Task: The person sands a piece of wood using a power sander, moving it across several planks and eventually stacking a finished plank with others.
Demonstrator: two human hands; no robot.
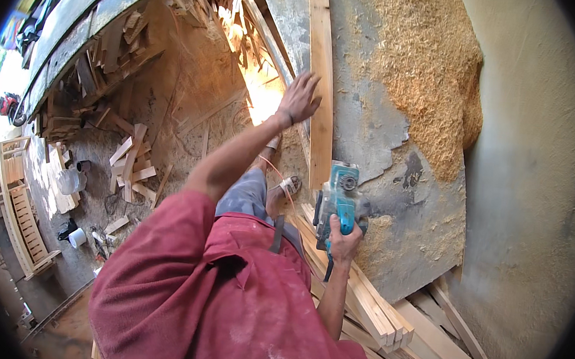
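Observation:
In my right hand (344,241) is a teal and black electric planer (344,207), my fingers wrapped round its handle. The planer is just beyond the near end of a long wooden plank (321,88), which lies lengthwise on a grey worktop (371,142). My left hand (299,99) reaches to the plank's left edge with fingers stretched and spread. It holds nothing; whether the fingertips touch the wood I cannot tell. A second narrow board (270,33) runs along the worktop's left edge.
A heap of wood shavings (424,69) covers the right side of the worktop against a plastered wall (529,198). Stacked planed strips (375,311) lie near my right elbow. Offcuts (133,164) litter the floor at left, near a slatted wooden frame (24,216). An orange cord (275,168) passes my foot.

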